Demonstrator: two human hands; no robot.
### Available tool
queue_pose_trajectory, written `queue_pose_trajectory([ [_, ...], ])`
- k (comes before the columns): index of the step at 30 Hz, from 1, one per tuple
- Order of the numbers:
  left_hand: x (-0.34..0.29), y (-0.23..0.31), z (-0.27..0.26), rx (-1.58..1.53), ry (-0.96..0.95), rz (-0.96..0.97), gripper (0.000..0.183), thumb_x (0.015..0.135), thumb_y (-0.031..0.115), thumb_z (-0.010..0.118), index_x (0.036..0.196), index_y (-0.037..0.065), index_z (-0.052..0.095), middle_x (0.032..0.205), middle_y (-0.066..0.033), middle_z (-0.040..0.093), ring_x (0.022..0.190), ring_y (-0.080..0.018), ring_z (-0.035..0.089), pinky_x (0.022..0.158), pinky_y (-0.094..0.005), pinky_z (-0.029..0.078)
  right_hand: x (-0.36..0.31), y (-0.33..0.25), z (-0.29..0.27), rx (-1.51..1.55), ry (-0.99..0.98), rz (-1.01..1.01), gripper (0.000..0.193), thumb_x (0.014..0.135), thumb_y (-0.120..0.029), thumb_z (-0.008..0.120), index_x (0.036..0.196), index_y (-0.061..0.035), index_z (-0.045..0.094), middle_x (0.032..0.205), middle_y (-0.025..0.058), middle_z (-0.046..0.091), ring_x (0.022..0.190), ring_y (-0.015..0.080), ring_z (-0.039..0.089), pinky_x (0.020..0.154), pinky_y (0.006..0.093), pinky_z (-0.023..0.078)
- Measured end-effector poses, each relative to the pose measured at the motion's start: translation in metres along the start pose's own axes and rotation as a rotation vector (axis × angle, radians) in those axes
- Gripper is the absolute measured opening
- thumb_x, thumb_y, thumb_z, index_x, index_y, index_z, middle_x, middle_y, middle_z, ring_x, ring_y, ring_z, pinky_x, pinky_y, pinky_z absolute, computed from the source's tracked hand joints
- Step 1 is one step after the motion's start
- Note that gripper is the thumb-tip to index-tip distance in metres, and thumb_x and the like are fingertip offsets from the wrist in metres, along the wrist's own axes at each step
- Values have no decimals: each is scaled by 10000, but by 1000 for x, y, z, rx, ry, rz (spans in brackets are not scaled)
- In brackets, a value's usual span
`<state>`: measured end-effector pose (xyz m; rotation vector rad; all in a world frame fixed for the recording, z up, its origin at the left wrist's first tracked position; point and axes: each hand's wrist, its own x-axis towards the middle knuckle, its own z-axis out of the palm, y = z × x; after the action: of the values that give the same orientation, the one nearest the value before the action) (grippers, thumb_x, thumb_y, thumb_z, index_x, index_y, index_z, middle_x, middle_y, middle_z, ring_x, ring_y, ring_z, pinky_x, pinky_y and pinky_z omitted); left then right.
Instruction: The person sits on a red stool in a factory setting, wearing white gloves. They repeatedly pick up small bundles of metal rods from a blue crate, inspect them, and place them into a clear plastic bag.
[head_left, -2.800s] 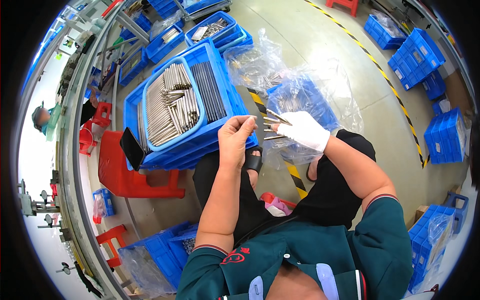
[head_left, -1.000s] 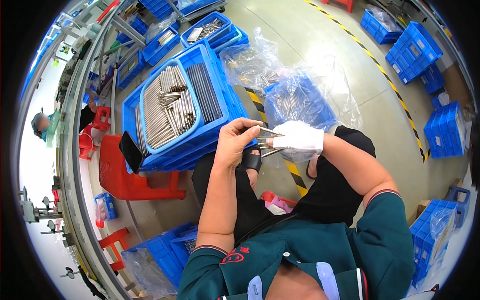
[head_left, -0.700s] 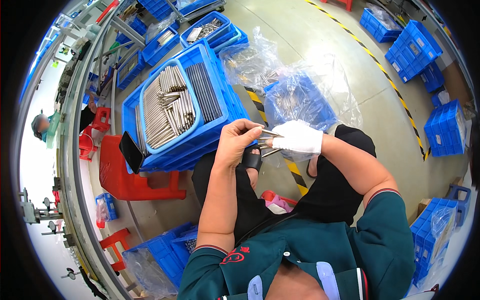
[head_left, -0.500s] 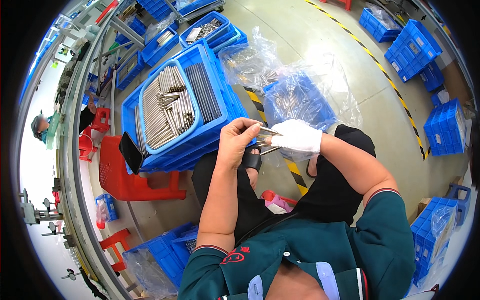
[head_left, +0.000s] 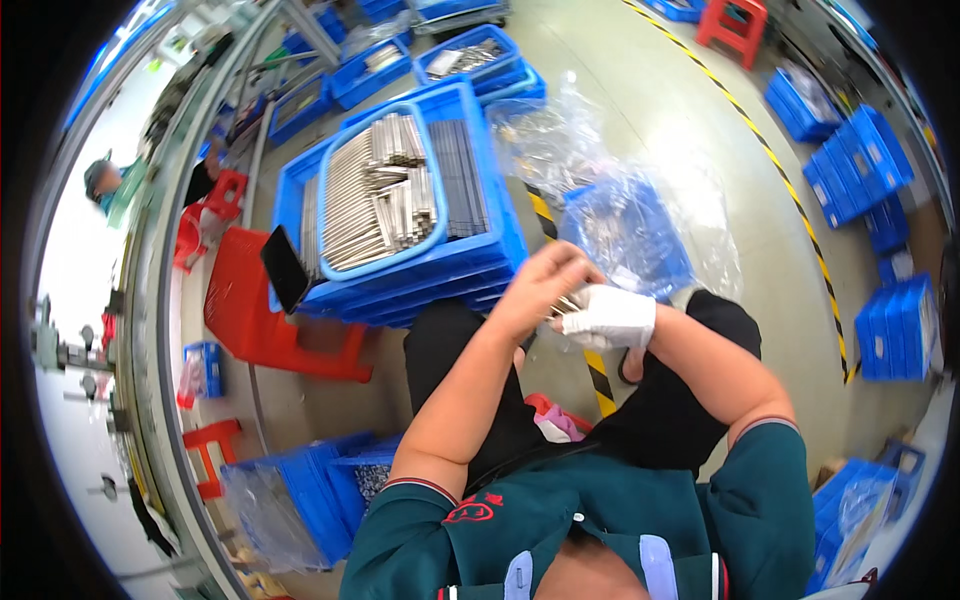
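My right hand (head_left: pixel 612 316), in a white glove, is closed around a small bunch of thin metal rods (head_left: pixel 566 306), whose ends stick out on its left side. My bare left hand (head_left: pixel 546 284) meets it from the left, fingers curled over the top of the bunch. What those fingers grip is hidden. Both hands are above my knees. To their left, a light blue tray (head_left: pixel 438 190) full of silvery metal rods (head_left: pixel 362 210) rests on a large blue crate (head_left: pixel 420 283). Darker rods (head_left: pixel 462 180) lie in the crate beside the tray.
A dark phone-like slab (head_left: pixel 285 270) leans at the crate's left corner, above a red stool (head_left: pixel 250 300). Beyond my hands stands a blue bin (head_left: pixel 650 235) draped in clear plastic. Blue crates (head_left: pixel 868 165) are stacked at the right, past a yellow-black floor line (head_left: pixel 765 140).
The view has shifted, so the surroundings sit further right and the hands lower. My left fingers have moved from pinching a rod beside the glove to curling over the bunch.
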<state>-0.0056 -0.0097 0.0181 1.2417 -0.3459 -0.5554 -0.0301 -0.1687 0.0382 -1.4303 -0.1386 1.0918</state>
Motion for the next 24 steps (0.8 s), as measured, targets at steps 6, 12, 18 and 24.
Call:
queue_pose_trajectory([
  [6,7,-3,5,-238,-43,-111,237,964,262,475,999,34,532,990,-107,641,924,-162,596,796,-308,487,19,26,-4,201,-68,-172,186,846,-251,627,903,-77,598,767,37,598,669,141,581,583,285,473],
  [12,21,-42,-5,-806,412,-17,247,983,301,418,928,85,525,998,-113,624,967,-248,585,891,-404,456,19,-10,-11,557,305,-450,146,908,-190,586,909,-48,549,744,46,578,611,147,570,557,278,480],
  [18,34,-32,22,-1254,304,-111,419,1003,341,310,1220,61,533,1160,-102,600,1086,-248,562,966,-390,424,33,-22,7,420,602,-765,155,948,-183,525,945,-30,500,730,36,541,656,122,530,633,253,451],
  [24,36,-50,17,-1199,371,-136,387,1008,312,300,1170,57,543,1150,-107,600,1065,-243,578,966,-397,436,46,-17,10,368,662,-747,137,958,-163,489,961,-26,481,707,37,516,635,110,498,619,251,437],
])
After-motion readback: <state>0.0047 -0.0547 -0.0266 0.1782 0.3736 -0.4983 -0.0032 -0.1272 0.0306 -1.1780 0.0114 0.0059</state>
